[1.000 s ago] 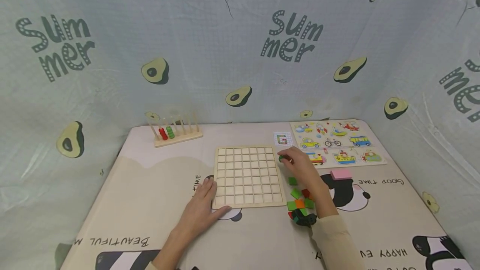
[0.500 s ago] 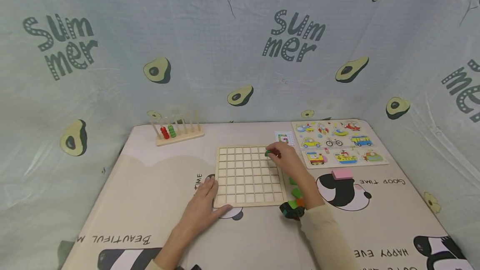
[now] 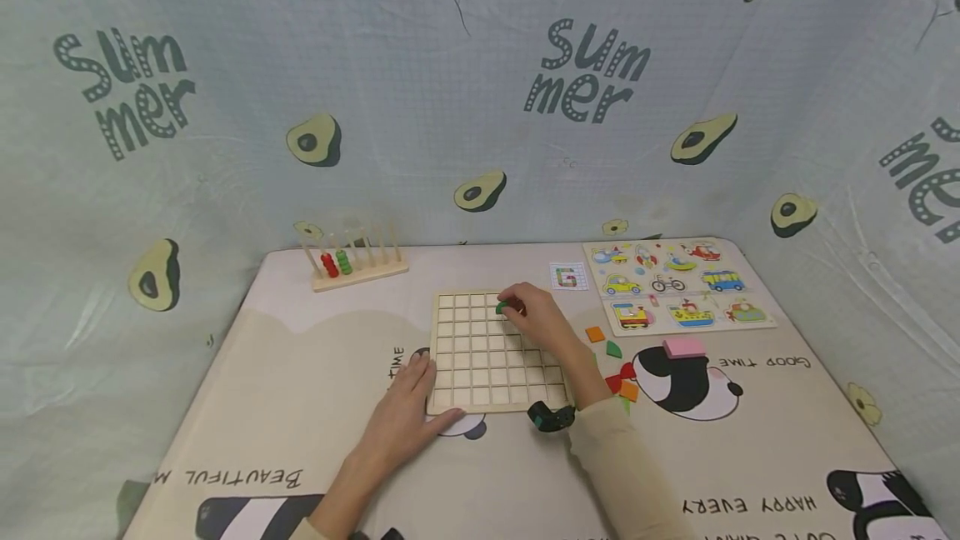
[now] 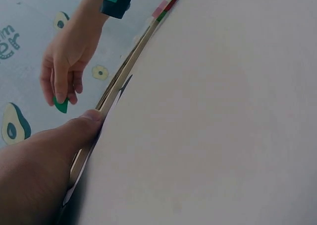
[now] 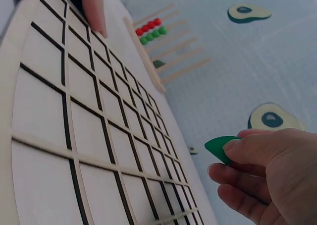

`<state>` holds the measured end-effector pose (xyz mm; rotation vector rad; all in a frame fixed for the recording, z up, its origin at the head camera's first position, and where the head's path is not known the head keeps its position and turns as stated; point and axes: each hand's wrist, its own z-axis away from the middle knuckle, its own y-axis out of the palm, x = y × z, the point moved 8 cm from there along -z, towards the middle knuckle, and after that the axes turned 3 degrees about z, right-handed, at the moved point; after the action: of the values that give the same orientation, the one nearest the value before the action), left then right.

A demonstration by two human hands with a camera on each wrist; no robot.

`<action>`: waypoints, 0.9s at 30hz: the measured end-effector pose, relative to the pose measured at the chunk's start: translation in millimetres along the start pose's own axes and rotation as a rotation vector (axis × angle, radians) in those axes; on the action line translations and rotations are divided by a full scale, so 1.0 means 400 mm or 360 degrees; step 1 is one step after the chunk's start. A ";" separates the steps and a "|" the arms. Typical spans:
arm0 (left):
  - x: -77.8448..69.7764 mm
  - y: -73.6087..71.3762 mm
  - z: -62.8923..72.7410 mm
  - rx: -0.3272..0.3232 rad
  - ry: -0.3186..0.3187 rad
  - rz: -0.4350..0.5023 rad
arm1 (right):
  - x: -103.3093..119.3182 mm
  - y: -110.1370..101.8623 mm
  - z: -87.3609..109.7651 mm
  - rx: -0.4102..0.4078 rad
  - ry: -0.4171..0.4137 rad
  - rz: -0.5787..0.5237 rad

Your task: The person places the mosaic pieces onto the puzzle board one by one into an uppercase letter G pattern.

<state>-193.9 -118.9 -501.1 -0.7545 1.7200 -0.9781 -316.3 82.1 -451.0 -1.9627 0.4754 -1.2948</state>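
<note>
The right hand (image 3: 538, 319) pinches a green piece (image 5: 218, 147) between thumb and fingertips, its other fingers bent in just behind. The piece is held in the air above the far part of the grid (image 3: 480, 345), a little right of the middle in the head view, and apart from the cells. The left hand (image 3: 405, 411) rests at the grid's left side near the near corner, fingers laid along the edge and the thumb spread away along the near edge, pinching nothing; it probably steadies the frame. The step in hand looks to be bringing the piece to a far cell. The next move seems to call for squaring it over one cell, lowering it flat and easing the pinch. The piece's exposed corner points away from the palm, to the left and seemingly down toward the grid; the fingers cover too much to tell its long axis. Loose pieces (image 3: 629, 391) lie right of the grid, and a card (image 3: 569, 277) lies beyond its far right corner.
</note>
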 end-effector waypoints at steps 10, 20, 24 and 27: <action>0.003 0.001 -0.001 0.0021 0.0000 -0.0009 | 0.020 0.060 -0.029 0.0026 0.0019 -0.0047; 0.006 -0.001 0.000 0.0055 -0.0034 0.0007 | 0.019 0.112 -0.055 0.0080 0.0068 -0.0038; 0.005 -0.001 0.001 0.0060 -0.0029 0.0008 | 0.011 0.132 -0.061 0.0111 0.0083 -0.0039; 0.005 -0.001 0.002 0.0061 -0.0033 0.0009 | 0.008 0.140 -0.064 0.0113 0.0093 -0.0044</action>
<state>-193.7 -121.0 -502.0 -0.7322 1.6801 -0.9930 -333.3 33.0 -484.6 -1.8833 0.4262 -1.3706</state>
